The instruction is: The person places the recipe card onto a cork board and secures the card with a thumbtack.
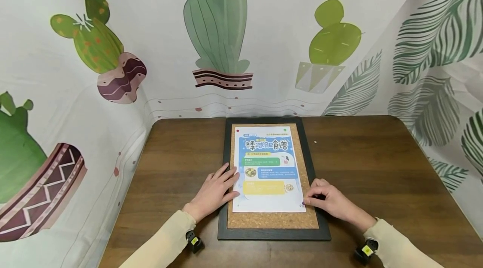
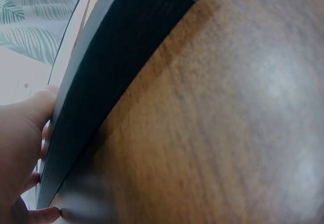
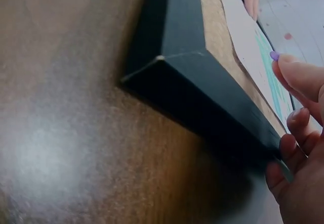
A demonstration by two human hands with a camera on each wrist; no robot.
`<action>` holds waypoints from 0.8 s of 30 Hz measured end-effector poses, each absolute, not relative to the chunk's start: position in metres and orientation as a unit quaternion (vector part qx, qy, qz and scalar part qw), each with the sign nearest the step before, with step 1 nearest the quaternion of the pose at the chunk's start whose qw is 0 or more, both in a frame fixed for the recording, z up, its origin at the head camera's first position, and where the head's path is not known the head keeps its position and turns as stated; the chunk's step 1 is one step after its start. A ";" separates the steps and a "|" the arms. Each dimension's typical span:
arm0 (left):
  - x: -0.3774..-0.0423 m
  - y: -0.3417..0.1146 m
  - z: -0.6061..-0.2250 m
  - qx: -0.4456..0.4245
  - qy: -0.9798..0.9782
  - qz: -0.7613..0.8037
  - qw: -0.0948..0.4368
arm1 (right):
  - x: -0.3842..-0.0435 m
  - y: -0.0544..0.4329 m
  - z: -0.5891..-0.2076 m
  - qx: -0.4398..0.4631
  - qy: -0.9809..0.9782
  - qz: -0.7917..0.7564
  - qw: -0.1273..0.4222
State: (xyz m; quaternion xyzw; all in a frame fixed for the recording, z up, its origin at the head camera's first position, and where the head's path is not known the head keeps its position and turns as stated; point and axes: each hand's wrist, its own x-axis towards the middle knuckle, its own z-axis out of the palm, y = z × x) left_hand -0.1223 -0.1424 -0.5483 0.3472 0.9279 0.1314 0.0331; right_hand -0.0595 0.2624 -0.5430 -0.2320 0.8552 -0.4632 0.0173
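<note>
1. Left hand [image 1: 215,191]: fingers extended, resting on the white-and-blue printed paper sheet [image 1: 264,203], flat on the black-framed rectangular cork board [image 1: 271,220].
2. Right hand [image 1: 332,201]: pinching a small purple pin [image 3: 274,55] at the sheet's lower right corner.
3. Possible fault: slackened left-hand pressure, letting the sheet shift.

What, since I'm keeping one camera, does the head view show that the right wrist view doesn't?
Only the head view shows the red pin and green pin at the top of the paper. Only the right wrist view shows a pale mark on a corner of the black frame. Both show the right hand pinching a small purple object, the left hand, the paper and the table.
</note>
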 end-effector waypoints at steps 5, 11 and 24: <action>-0.123 -0.142 -0.547 0.346 0.928 0.130 0.038 | -0.058 0.260 -0.544 -0.255 0.869 -0.424 -0.003; -0.122 -0.143 -0.546 0.345 0.929 0.131 0.044 | -0.056 0.256 -0.543 -0.269 0.890 -0.368 -0.020; -0.121 -0.143 -0.547 0.347 0.928 0.129 0.038 | -0.057 0.255 -0.538 -0.257 0.913 -0.317 0.005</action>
